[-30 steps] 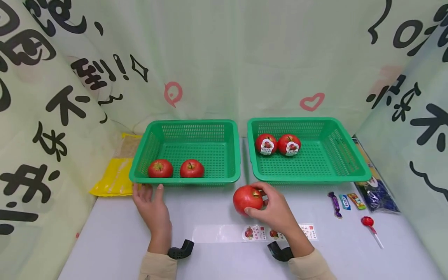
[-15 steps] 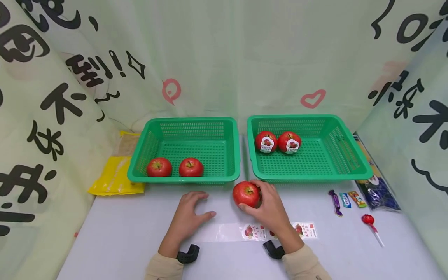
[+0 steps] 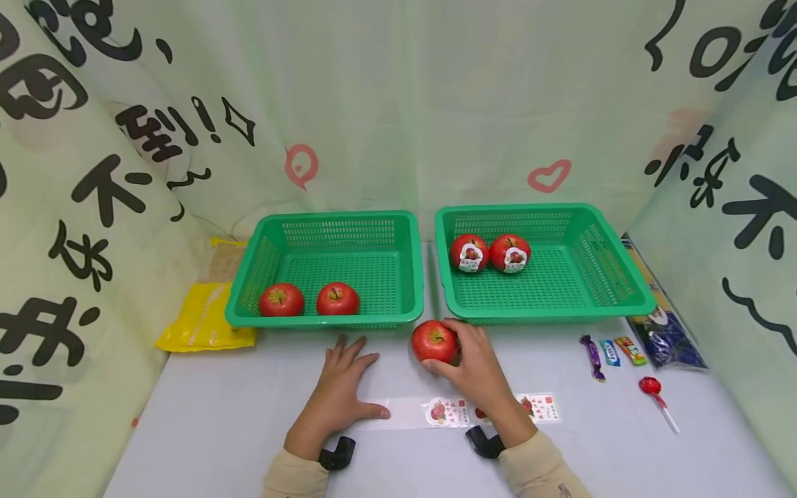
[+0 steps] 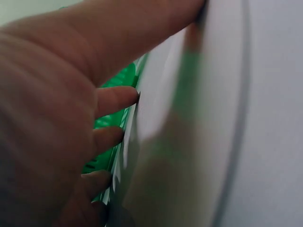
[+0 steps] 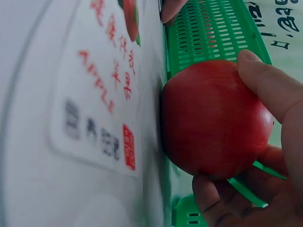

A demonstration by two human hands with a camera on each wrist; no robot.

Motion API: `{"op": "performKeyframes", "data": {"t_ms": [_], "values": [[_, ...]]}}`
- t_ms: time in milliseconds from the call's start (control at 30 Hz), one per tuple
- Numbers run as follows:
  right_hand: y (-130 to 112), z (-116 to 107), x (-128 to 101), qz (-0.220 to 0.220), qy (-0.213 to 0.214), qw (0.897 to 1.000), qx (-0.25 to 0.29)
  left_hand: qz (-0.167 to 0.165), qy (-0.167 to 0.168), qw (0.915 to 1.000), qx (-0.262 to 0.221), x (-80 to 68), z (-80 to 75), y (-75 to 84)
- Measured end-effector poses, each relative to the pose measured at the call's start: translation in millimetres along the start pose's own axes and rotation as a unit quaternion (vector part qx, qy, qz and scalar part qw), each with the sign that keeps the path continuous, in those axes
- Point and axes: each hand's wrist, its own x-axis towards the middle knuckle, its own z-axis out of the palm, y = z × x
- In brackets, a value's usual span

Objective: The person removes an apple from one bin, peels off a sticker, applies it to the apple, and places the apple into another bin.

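My right hand (image 3: 484, 377) grips a red apple (image 3: 432, 341) at the table's middle, thumb on the near side and fingers behind. In the right wrist view, the apple (image 5: 213, 118) sits between thumb and fingers, close beside the table surface. A clear strip of apple-print stickers (image 3: 448, 412) lies in front, partly hidden by my right forearm. My left hand (image 3: 336, 394) rests palm down with fingers spread, its thumb over the strip's left end. The left wrist view shows the left fingertips (image 4: 130, 96) right at the table surface.
Two plain apples (image 3: 338, 299) lie in the left green basket (image 3: 324, 321). The right green basket (image 3: 579, 315) holds two stickered apples (image 3: 510, 254). A yellow bag (image 3: 202, 321) lies at left; wrapped candies (image 3: 610, 353), a lollipop (image 3: 651, 387) and a dark bag (image 3: 663, 339) at right.
My left hand has moved right from the left basket's front edge down onto the table by the sticker strip. The right hand still holds the apple, nearly in place.
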Motion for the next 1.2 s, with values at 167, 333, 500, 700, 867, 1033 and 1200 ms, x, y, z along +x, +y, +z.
{"op": "performKeyframes", "data": {"t_ms": [167, 333, 500, 700, 867, 1033, 1200], "values": [[0, 1, 0, 0.000, -0.009, 1.000, -0.003, -0.016, 0.011, 0.9998, -0.001, -1.0, -2.7, -5.8], [-2, 0, -7, -0.037, 0.010, 0.999, -0.037, -0.024, 0.006, 0.9995, -0.022, -4.3, -4.8, -12.3], [-3, -7, -12, -0.161, 0.116, 0.975, -0.097, -0.022, -0.002, 0.9993, -0.030, -5.0, -7.6, -17.9], [-15, -9, -17, -0.288, 0.054, 0.955, -0.053, -0.020, -0.001, 0.9991, -0.039, -3.0, -14.8, -23.2], [-26, 1, -27, -0.232, -0.150, 0.956, -0.103, -0.009, -0.006, 0.9989, -0.045, -2.9, -18.6, -26.1], [-25, 11, -31, -0.195, -0.211, 0.949, -0.133, -0.004, -0.017, 0.9983, -0.056, -2.9, -20.5, -29.8], [-25, 18, -32, -0.206, -0.213, 0.944, -0.143, -0.007, -0.029, 0.9970, -0.072, -3.5, -23.1, -31.4]]}}
